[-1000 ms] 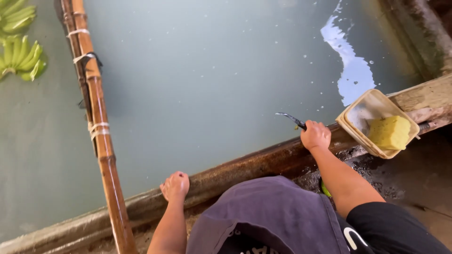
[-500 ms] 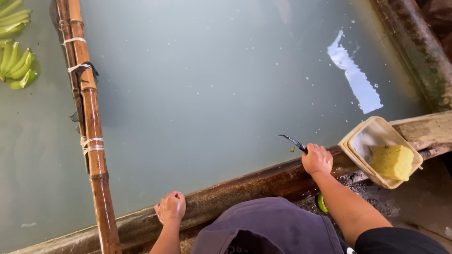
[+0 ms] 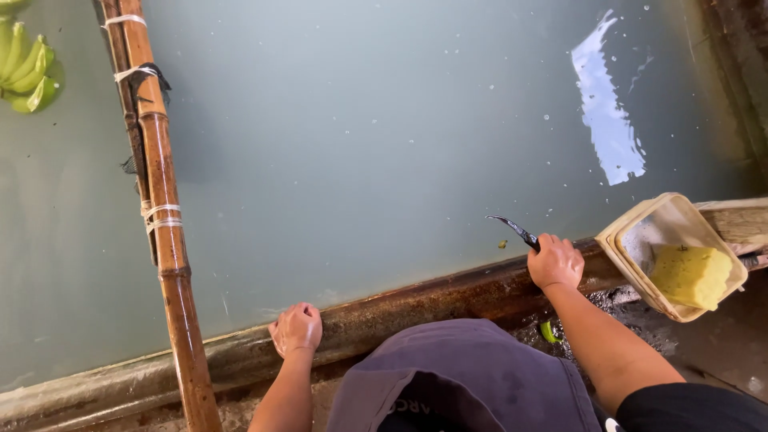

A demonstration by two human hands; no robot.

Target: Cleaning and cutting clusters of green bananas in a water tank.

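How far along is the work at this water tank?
Done: one bunch of green bananas already floats in the tank water, far left. In hand: the right hand grips a small curved knife at the tank rim; the left hand rests on that rim. Left: cannot tell; no other bananas show, and the yellow sponge sits in its tub.

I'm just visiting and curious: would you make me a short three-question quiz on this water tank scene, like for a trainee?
1. True or false: the right hand holds a curved knife.
2. What does the left hand rest on? A) the tank rim B) the bamboo pole C) the tray
3. What lies in the tray?

Key: 1. True. 2. A; its fingers look curled, so whether it grips is unclear. 3. A yellow sponge.
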